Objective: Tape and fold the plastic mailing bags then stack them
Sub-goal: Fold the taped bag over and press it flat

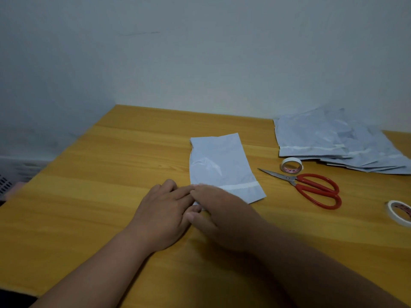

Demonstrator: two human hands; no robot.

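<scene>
A pale grey plastic mailing bag (219,165), folded lengthwise into a narrow strip, lies flat on the wooden table (111,163) with its white adhesive band near the front end. My left hand (164,210) lies flat at the bag's near left corner, fingers straight and touching its edge. My right hand (220,210) presses flat on the near end of the bag and overlaps the left fingertips. A pile of unfolded mailing bags (338,143) lies at the back right.
Red-handled scissors (311,187) lie right of the bag, blades pointing left. One roll of white tape (291,165) stands behind them and another tape roll (400,212) sits at the right edge. A wall runs along the table's back.
</scene>
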